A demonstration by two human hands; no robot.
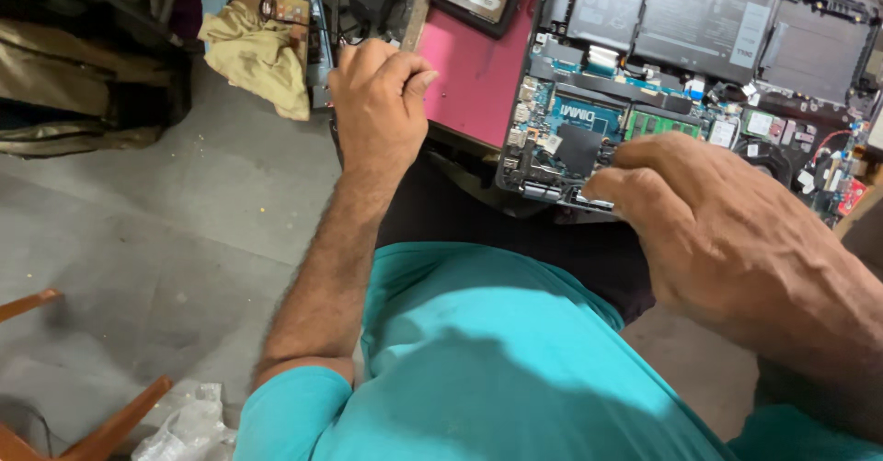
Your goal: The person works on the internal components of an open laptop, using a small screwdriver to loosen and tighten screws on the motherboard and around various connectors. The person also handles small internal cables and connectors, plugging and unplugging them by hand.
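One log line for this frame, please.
left hand: closed fist at pink table edge | right hand: fingertips on opened laptop's exposed blue circuit board | black battery pack: in place

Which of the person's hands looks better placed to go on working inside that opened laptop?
Probably the right hand: its fingertips rest on the opened laptop's exposed blue circuit board. The left hand is a closed fist off the laptop, beside the pink board.
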